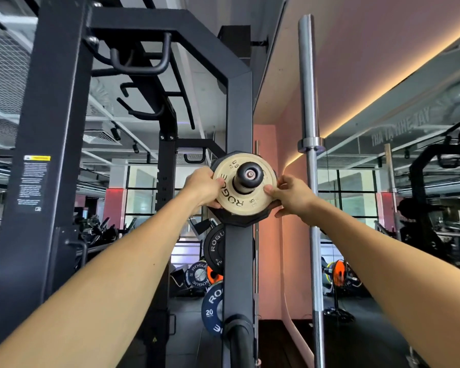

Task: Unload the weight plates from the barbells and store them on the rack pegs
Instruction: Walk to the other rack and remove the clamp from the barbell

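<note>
Here, two hands, left grip (203, 185) and right grip (290, 193) clasping one tan plate (231, 197) on peg (248, 175)

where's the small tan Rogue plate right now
In the head view, the tan plate sits centre frame on a rack peg, against a black plate behind it, gripped by the left hand and right hand.
</note>
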Demonstrator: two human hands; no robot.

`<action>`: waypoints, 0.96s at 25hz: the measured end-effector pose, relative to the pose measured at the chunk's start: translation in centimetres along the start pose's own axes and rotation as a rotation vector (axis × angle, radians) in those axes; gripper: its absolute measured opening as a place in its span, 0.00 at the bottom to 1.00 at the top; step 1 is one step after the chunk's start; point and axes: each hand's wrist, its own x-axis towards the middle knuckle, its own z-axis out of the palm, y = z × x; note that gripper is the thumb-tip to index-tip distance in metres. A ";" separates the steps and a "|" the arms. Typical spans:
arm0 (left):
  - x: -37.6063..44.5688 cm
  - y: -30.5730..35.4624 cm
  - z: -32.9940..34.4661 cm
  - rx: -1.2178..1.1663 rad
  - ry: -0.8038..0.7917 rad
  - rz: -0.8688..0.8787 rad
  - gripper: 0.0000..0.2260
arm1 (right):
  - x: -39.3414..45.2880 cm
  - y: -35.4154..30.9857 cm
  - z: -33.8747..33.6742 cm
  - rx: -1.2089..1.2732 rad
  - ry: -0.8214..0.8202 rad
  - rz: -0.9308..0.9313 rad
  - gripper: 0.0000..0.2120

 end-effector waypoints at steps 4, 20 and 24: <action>-4.0 2.4 -2.1 -0.014 -0.012 -0.007 0.08 | -4.5 -3.1 -1.2 0.030 -0.025 -0.038 0.10; -18.9 1.3 -20.4 0.267 0.148 -0.076 0.07 | -17.2 -10.9 11.3 0.172 -0.291 -0.104 0.08; -21.1 0.0 -28.5 0.292 0.199 -0.099 0.06 | -18.7 -14.5 18.3 0.240 -0.362 -0.111 0.07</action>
